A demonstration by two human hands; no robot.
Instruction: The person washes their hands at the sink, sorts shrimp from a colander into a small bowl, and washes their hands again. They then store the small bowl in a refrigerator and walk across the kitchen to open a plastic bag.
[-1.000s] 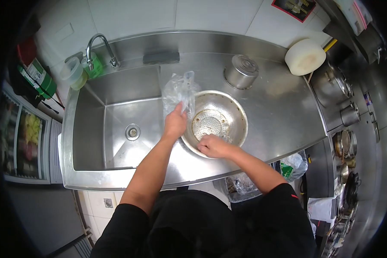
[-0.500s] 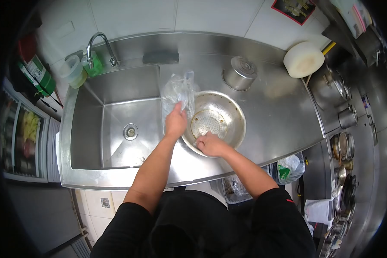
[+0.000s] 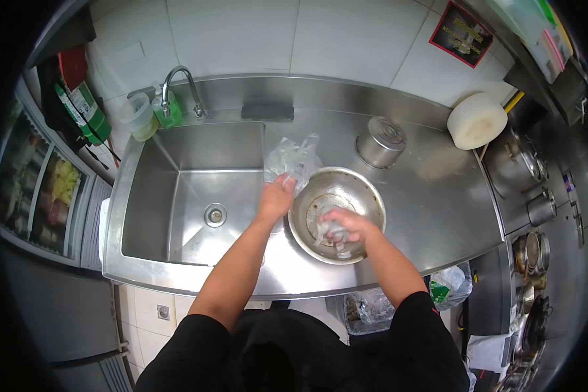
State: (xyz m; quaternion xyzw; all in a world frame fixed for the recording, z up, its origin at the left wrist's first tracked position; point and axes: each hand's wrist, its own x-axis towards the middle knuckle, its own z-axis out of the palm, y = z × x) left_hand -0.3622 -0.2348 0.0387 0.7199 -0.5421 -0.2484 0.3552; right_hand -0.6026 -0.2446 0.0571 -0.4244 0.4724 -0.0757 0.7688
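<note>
A clear plastic bag (image 3: 293,159) lies on the counter against the left rim of a perforated metal bowl (image 3: 366,196). My left hand (image 3: 277,197) is closed on the near edge of this bag. Over the bowl, my right hand (image 3: 351,225) has its fingers bent round pale, translucent pieces (image 3: 330,232), which hang below the fingertips. What these pieces are is too small to tell. A few similar bits show in the bottom of the bowl.
A steel sink (image 3: 196,196) with a faucet (image 3: 183,78) is on the left. Behind the bowl stands a lidded metal pot (image 3: 381,142). A white round container (image 3: 477,121) sits at the back right. Below the counter edge is a lined bin (image 3: 370,310).
My right hand has lifted from the bowl's near side and moved right, now with pale pieces in its fingers. The whole view has shifted, with the counter lower in it.
</note>
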